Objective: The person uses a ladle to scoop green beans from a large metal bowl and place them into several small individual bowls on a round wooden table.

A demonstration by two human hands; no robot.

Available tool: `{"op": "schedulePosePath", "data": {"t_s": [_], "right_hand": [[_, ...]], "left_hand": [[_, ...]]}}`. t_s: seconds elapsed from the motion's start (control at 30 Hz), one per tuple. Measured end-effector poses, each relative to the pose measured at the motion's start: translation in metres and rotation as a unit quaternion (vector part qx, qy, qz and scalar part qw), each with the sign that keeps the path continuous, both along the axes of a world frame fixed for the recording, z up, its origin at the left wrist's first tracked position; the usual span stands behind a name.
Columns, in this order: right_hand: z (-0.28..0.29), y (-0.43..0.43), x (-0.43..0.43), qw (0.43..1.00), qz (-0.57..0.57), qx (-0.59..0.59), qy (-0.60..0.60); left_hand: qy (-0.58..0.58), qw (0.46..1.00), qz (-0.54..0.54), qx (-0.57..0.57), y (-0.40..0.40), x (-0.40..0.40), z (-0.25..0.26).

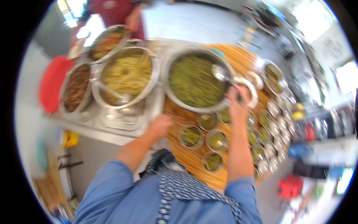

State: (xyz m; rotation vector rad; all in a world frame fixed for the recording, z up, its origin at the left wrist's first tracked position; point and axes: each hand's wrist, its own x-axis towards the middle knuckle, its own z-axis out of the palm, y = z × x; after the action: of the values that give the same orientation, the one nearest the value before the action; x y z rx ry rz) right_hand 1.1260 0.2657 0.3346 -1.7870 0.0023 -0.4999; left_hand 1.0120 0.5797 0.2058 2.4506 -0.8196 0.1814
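My right hand [238, 96] grips the handle of a metal ladle [220, 73], whose bowl is over the right part of a large metal pot [167, 84] of green soup-like food. My left hand [161, 126] is near the edge where the wooden tabletop [179, 165] meets the metal counter; it is blurred, and its fingers look curled with nothing visible in them. Below the pot stand several small round containers with green food, among them one [191, 136] nearest my left hand and another [217, 140] beside it. The picture is blurred by motion.
Left of the pot are a pot of yellowish food [96, 92] with a ladle, an oval pan of brown food [63, 95] and a red lid [53, 84]. A person [112, 11] stands behind a pan of mixed vegetables [98, 47]. Several closed silvery containers [270, 149] cover the right side.
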Motion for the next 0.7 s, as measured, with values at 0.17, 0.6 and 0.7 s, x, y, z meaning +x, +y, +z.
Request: {"op": "schedulePosePath", "data": {"t_s": [0.17,0.6,0.7], "right_hand": [[-0.005,0.002,0.026,0.961,-0.005,-0.217,-0.173],[-0.041,0.045,0.064,0.969,0.069,-0.185,-0.15],[-0.041,0.051,0.06,0.976,0.109,-0.162,-0.099]], "left_hand": [[-0.002,0.998,0.055,0.042,-0.009,-0.008,0.013],[0.026,0.999,0.023,0.021,-0.005,-0.003,0.003],[-0.03,0.999,0.026,0.017,0.002,-0.005,0.0]]}}
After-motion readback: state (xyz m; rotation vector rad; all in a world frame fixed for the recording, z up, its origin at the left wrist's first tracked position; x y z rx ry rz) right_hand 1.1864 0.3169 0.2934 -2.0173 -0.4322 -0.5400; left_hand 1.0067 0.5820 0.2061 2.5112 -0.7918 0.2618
